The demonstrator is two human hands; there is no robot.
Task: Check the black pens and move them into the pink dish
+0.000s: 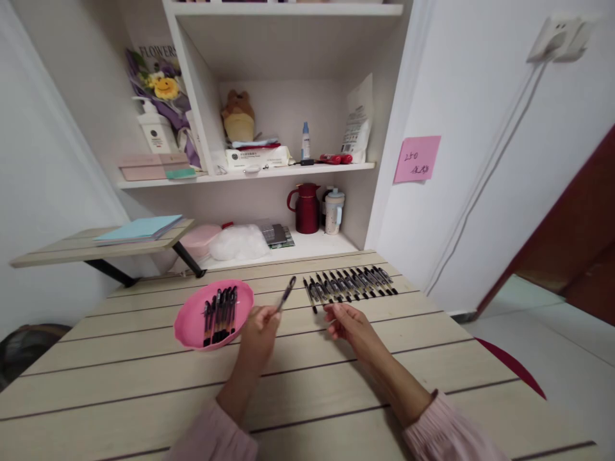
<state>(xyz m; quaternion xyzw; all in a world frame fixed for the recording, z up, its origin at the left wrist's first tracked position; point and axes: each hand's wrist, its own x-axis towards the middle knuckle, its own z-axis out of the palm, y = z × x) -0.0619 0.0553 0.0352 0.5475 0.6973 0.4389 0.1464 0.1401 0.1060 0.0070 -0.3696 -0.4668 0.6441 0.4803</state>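
Note:
My left hand (261,326) is closed around the lower end of a capped black pen (287,293), which points up and away over the table. Just left of that hand sits a pink bowl (181,325) with scalloped edges, and several black pens (220,314) lie in it side by side. My right hand (350,323) is at the near left end of a row of black pens (353,285) laid side by side on the table. Its fingers are loosely curled and apart, with the fingertips close to the pens' lower ends; whether they touch a pen I cannot tell.
The slatted wooden table (307,390) meets a white shelf unit (288,171) at the back. On its lowest shelf are a dark red jug (307,208) and a pale cup (334,211). A small raised stand (62,246) bears blue paper (139,228) at the left.

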